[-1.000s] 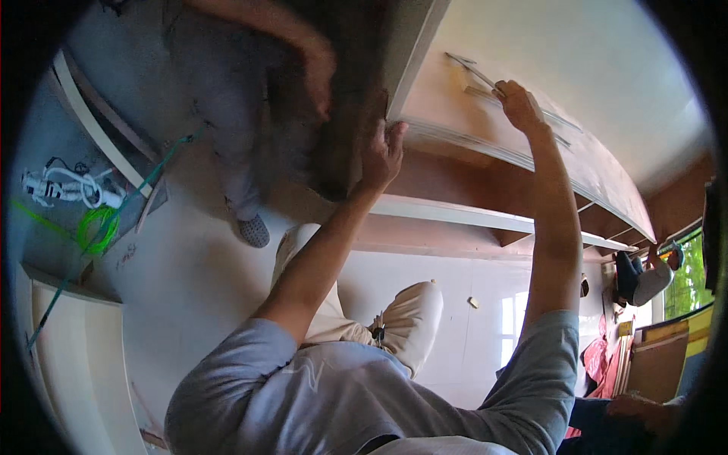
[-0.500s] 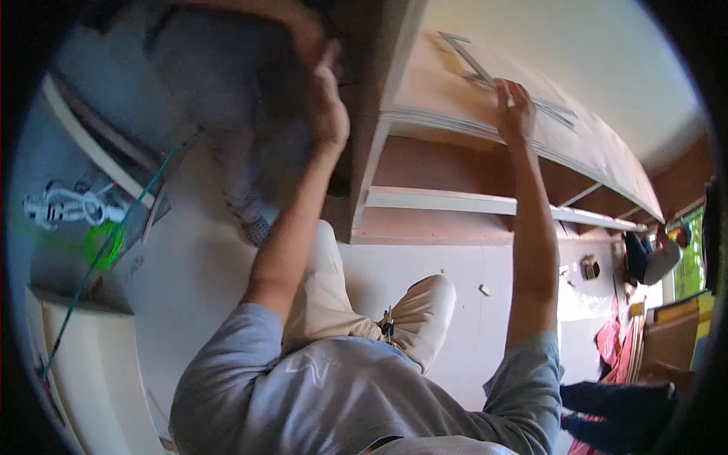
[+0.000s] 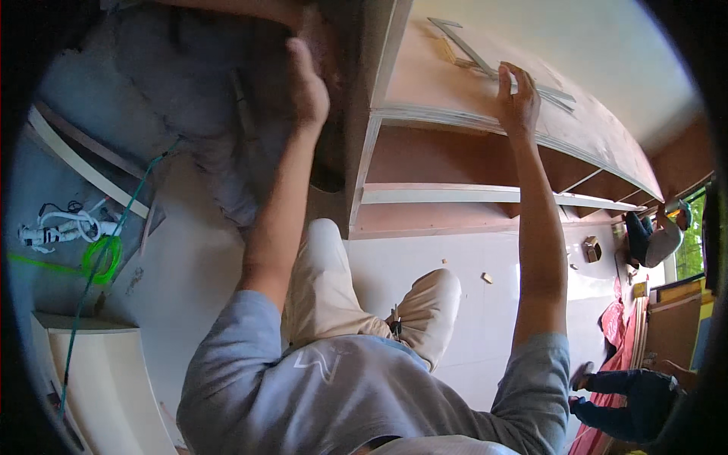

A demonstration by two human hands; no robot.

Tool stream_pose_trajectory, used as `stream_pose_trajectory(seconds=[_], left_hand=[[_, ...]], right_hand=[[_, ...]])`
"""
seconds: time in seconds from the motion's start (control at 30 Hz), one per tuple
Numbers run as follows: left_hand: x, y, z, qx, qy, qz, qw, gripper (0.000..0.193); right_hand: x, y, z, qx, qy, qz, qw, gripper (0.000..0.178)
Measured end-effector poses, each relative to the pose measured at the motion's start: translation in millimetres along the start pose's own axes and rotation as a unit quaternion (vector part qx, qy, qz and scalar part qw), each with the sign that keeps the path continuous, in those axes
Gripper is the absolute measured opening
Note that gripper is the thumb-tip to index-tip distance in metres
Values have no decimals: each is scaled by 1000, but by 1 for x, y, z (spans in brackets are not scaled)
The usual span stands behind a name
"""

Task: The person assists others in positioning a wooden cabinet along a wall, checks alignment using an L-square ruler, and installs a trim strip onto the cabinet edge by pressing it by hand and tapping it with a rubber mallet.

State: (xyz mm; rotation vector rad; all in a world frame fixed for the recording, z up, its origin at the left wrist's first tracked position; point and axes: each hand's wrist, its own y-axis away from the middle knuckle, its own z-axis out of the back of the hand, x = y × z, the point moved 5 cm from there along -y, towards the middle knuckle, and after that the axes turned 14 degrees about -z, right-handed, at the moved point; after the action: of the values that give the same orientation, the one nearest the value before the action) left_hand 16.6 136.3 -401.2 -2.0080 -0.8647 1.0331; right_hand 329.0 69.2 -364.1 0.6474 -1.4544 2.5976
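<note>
My left hand [image 3: 309,98] is raised beside the dark space left of the cabinet [image 3: 362,174]. It is open with one digit stretched upward; its other fingers are partly hidden. Just behind it a co-worker's blurred forearm and hand [image 3: 322,45] reach in, and I cannot tell whether they touch mine. Over the cabinet's wooden top panel [image 3: 432,87], my right hand [image 3: 519,106] has its fingers bent and apart, with nothing visibly gripped. Close to its fingertips lie thin flat grey strips [image 3: 472,53], one set at an angle, and a small wood block [image 3: 447,51].
At left are a white-and-black tool with a cord [image 3: 72,231], a bright green coil [image 3: 102,258], a teal rope [image 3: 76,334] and a pale box [image 3: 98,371]. Two people [image 3: 656,239] work at right, near red sheeting [image 3: 614,326]. Small scraps [image 3: 487,277] lie on the floor.
My left hand has shifted slightly left and down. The right hand stays near the strips with its fingers more spread. The co-worker at left has moved, and the view has turned slightly.
</note>
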Motion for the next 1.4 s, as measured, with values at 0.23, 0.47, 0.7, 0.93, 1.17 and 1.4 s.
stream_pose_trajectory(seconds=[0.23, 0.47, 0.7, 0.93, 1.17, 1.4], left_hand=[[12, -21, -39, 86, -35, -73, 993, 60], [10, -35, -44, 67, 31, -48, 996, 56], [27, -8, -45, 98, 29, -31, 994, 50], [74, 7, -23, 70, 23, 55, 996, 48], [37, 16, -48, 31, 66, 61, 995, 51], [20, -27, -17, 119, -40, -58, 990, 54]], right_hand=[[11, 9, -4, -70, 4, 29, 997, 30], [-11, 2, 6, -70, 13, 15, 997, 27], [-6, 2, 9, -62, 33, 55, 996, 25], [-83, 6, 46, -143, 118, -7, 983, 28], [-89, 4, 64, -172, -4, -27, 985, 36], [-101, 2, 31, -49, 58, -145, 986, 44]])
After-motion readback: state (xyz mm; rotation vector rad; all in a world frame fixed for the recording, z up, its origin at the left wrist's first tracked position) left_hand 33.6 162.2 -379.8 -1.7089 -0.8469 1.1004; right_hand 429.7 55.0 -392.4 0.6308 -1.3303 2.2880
